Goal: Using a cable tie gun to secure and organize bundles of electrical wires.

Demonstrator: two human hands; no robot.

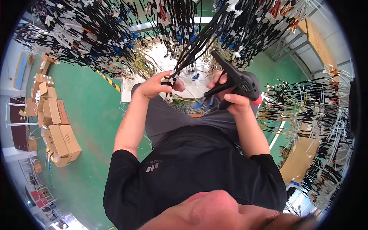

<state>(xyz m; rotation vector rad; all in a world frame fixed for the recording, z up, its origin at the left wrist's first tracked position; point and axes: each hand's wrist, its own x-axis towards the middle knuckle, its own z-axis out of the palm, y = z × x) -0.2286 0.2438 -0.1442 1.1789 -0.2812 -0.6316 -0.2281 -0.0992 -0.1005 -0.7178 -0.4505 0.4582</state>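
Note:
My left hand [154, 86] is closed around the lower end of a bundle of black cables [193, 45] with small white connectors. The bundle slants down from the upper right into its fingers. To the right, my right hand [238, 103] grips a black cable tie gun [242, 81] by its handle and trigger. Its long nose points up and to the left, apart from the left hand, and a red knob [258, 100] sits at its back end. Between the hands, cut clear and blue scraps [203, 103] lie low over my lap; their exact kind is hard to make out.
Dense hanging rows of black cables [92, 34] fill the far side, over a white work surface [163, 53]. Another rack of wire harnesses [322, 103] stands at right beside a cardboard sheet [301, 159]. Open cardboard boxes [63, 140] stand on the green floor [90, 107] at left.

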